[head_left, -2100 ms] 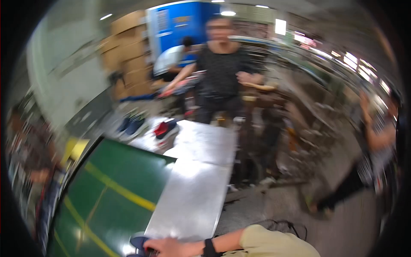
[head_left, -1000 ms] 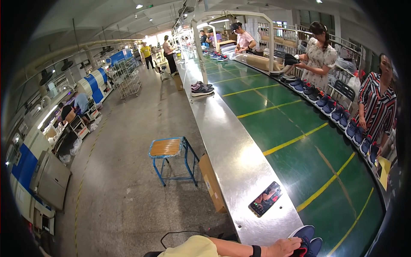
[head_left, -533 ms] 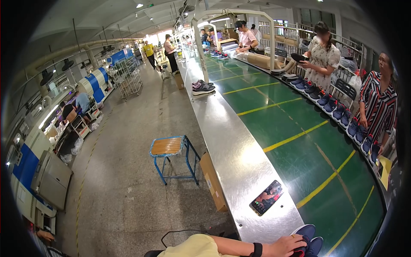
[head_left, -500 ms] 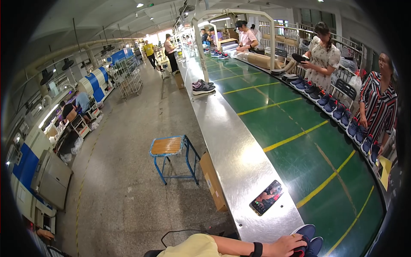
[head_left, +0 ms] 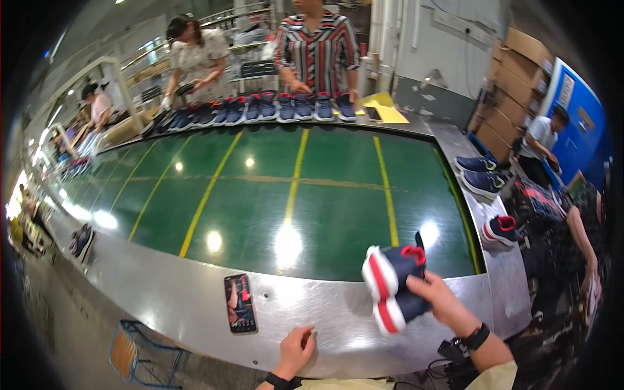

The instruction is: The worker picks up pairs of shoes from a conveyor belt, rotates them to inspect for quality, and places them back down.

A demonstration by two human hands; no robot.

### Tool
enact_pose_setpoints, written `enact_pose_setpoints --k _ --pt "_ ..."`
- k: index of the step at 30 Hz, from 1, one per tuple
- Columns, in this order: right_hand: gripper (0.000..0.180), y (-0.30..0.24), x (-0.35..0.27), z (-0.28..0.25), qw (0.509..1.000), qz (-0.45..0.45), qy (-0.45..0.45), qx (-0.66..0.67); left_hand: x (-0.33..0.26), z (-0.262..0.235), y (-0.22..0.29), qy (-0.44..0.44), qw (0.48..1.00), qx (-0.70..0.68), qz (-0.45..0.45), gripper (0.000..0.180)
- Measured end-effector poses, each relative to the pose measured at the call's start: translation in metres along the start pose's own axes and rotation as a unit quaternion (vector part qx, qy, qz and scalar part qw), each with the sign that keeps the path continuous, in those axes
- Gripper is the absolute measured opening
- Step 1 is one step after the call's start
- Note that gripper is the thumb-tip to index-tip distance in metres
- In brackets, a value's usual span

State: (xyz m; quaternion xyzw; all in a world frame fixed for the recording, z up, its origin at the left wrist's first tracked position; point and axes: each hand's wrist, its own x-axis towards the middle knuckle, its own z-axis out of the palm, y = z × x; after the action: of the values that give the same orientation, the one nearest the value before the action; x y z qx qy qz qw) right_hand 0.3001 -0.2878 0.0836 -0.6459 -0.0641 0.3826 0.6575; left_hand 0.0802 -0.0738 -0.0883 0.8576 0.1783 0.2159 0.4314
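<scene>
A pair of navy sneakers (head_left: 393, 286) with white soles, red linings and a red stripe is gripped in my right hand (head_left: 442, 300). Thumb and fingers clasp both shoes together, lifted over the metal edge of the bench. My left hand (head_left: 297, 351) hovers low by the bench's front edge, fingers curled, with nothing seen in it. Left of that hand a phone (head_left: 241, 303) with a lit screen lies on the metal surface (head_left: 175, 286).
Beyond the green conveyor belt (head_left: 260, 195), a row of navy sneakers (head_left: 286, 109) lines the far side, with two people behind it. More sneakers (head_left: 482, 184) stand on the right ledge. A stool (head_left: 123, 354) is at lower left. Other people work at far right.
The view has swung to the right. A hand rested on navy shoes by the phone before; now my right hand holds the pair up, and my left hand shows too.
</scene>
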Motion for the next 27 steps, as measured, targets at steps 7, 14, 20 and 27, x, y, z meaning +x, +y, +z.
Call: enact_pose_setpoints --k 7,14,20,27 --pt "0.029 -0.053 0.097 -0.063 0.932 0.091 0.138 0.321 0.002 0.008 0.018 -0.032 0.999 0.022 -0.014 0.013" --pt "0.019 -0.089 0.301 -0.137 0.864 -0.031 0.231 0.446 -0.007 0.010 0.001 0.023 0.999 0.015 -0.038 0.012" --pt "0.006 -0.118 0.371 -0.137 0.921 -0.124 0.112 0.352 -0.008 0.006 0.002 0.051 0.998 0.024 -0.010 0.010" --pt "0.013 -0.006 0.265 -0.066 0.970 0.068 0.025 0.232 -0.008 0.007 0.007 0.029 0.999 -0.012 -0.034 0.011"
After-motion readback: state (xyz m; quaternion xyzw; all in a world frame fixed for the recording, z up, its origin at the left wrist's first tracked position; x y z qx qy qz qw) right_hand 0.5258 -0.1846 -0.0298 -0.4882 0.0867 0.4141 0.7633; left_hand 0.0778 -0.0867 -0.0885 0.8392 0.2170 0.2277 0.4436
